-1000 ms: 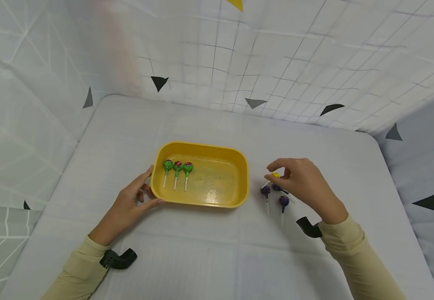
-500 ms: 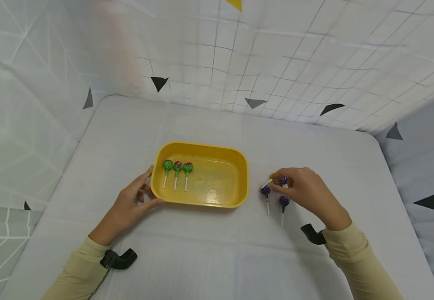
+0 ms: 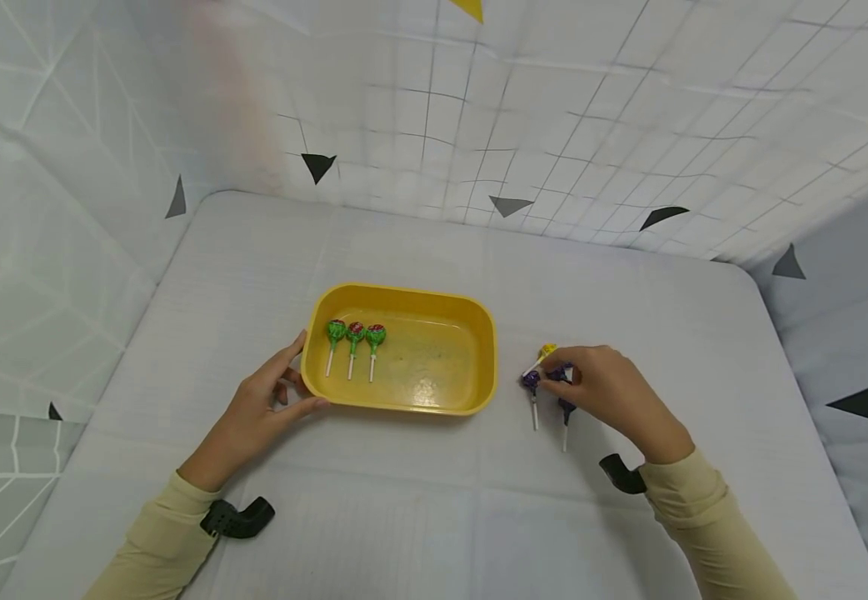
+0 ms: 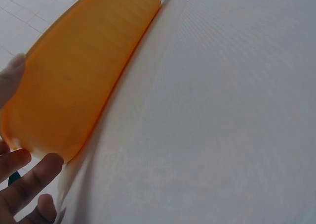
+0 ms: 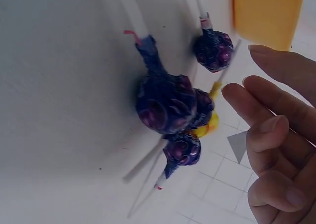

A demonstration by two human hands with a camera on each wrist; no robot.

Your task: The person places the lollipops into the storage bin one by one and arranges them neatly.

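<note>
In the head view my left hand [image 3: 257,408] rests against the left end of a yellow tray [image 3: 488,354], thumb at the front rim and fingers along the end. The left wrist view shows its fingertips touching the tray's outer wall [image 4: 84,70]. Three green lollipops [image 3: 355,332] stand side by side inside. Right of the tray, my right hand [image 3: 610,392] hovers among several purple lollipops [image 3: 531,380] and a yellow lollipop [image 3: 547,351], partly covering them. A gap separates thumb and fingers in the right wrist view, with purple lollipops [image 5: 165,103] beyond the fingertips.
A white cloth-covered table [image 3: 389,500] lies under everything. Behind it rises a white wall sheet [image 3: 434,108] with grid lines and dark triangles. Black wrist mounts [image 3: 239,518] sit at both cuffs.
My right hand has come down and slightly toward me, from over the yellow lollipop to the purple ones below it. The yellow lollipop shows more fully again. Left hand and tray keep their places.
</note>
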